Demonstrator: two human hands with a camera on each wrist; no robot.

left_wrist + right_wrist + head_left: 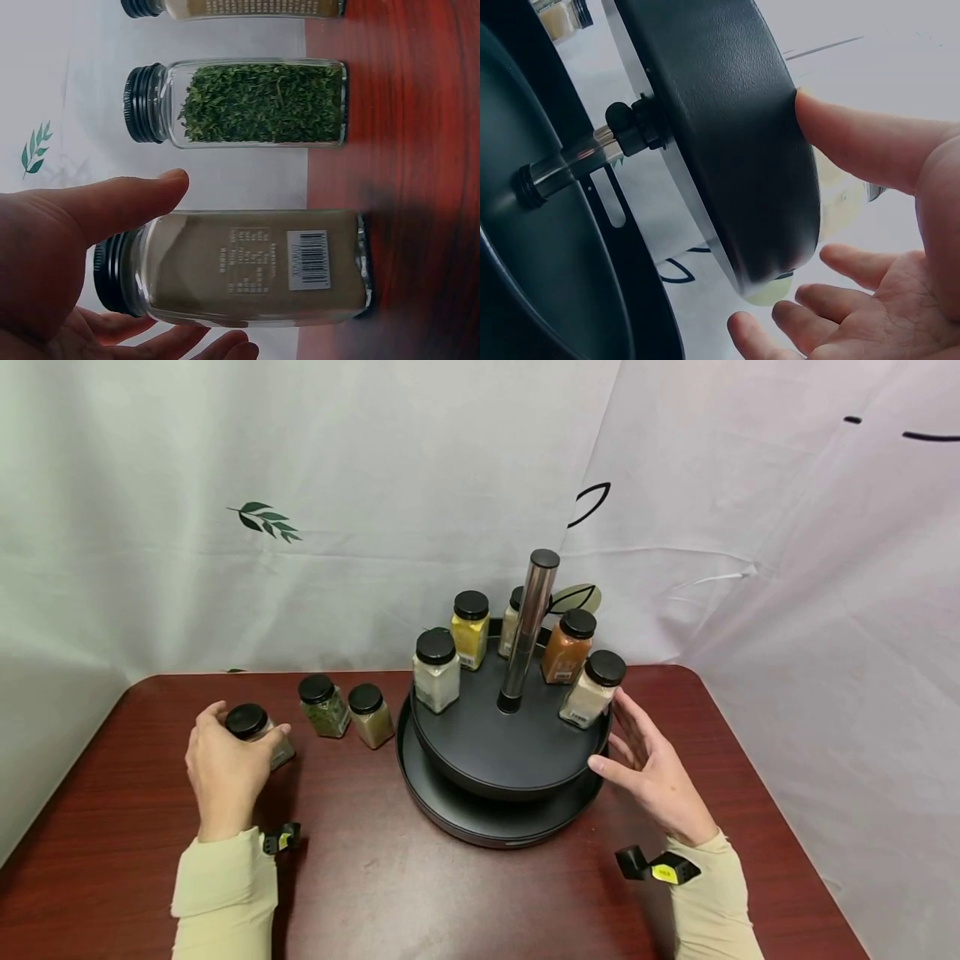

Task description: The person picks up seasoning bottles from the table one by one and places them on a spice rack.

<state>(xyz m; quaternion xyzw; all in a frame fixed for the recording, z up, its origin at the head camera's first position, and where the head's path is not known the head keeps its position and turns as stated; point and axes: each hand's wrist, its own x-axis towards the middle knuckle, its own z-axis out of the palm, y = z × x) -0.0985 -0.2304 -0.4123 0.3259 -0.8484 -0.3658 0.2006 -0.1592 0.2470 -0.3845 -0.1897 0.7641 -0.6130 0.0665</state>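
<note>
My left hand [228,768] reaches around a black-lidded spice jar [255,266] of grey-brown powder, which stands on the table at the left. In the left wrist view the thumb is straight beside its neck, with a gap to the glass, and the other fingers spread behind it. My right hand [660,777] is at the right side of a black two-tier rack, its thumb touching the rim of the upper tray [487,752]. Its other fingers extend loosely beside the tray, close to a jar of cream-coloured powder [588,700].
A jar of green herbs [326,717] and a pale-brown jar [372,727] stand between the left hand and the rack. White [437,683], yellow [470,642] and orange [566,657] jars stand around the post [525,635]. The lower tray [480,837] lies beneath; a white curtain [375,527] hangs behind.
</note>
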